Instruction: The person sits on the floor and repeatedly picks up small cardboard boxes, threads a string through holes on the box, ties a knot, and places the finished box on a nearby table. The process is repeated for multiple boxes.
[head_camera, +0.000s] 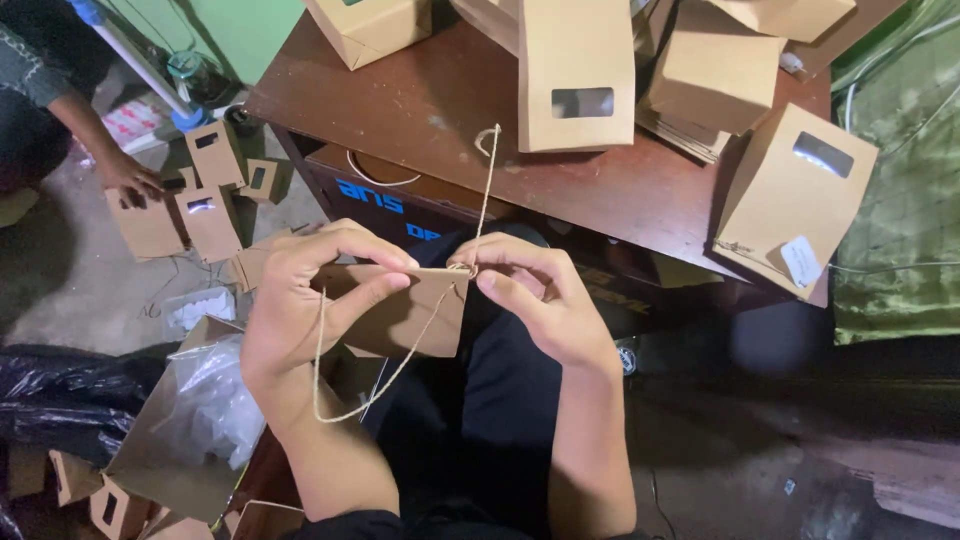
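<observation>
Left hand (300, 300) clamped on small kraft bag (405, 315), held over the lap, near the table (440, 110). Right hand (540, 290) pinches twine (400, 365) at bag's top right corner.

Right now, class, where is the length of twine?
In the head view the twine runs from the brown table down to the small kraft bag, pinched between the left hand and right hand.
</observation>
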